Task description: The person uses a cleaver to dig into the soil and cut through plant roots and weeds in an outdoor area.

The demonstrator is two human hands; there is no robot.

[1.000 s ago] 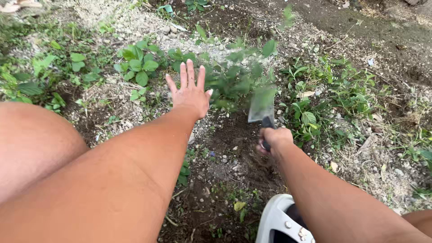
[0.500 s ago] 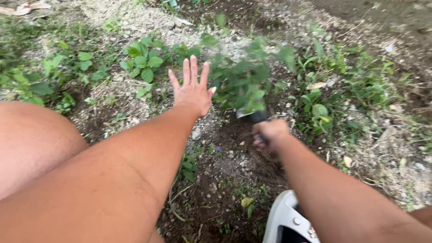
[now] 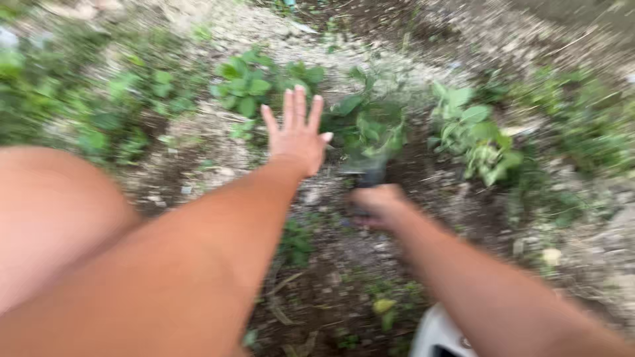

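Whole view smearing with motion blur, right hand (image 3: 376,203) blurring around a dark handle, tool blade (image 3: 366,162) hiding among leaves of a weed clump (image 3: 368,125), white shoe (image 3: 442,336) and both forearms running off the bottom edge.

My weeds (image 3: 370,125) are leafy green, the soil (image 3: 344,264) dark brown, the gravel (image 3: 264,26) pale grey, my shoe (image 3: 440,334) white, the tool handle (image 3: 370,177) black.
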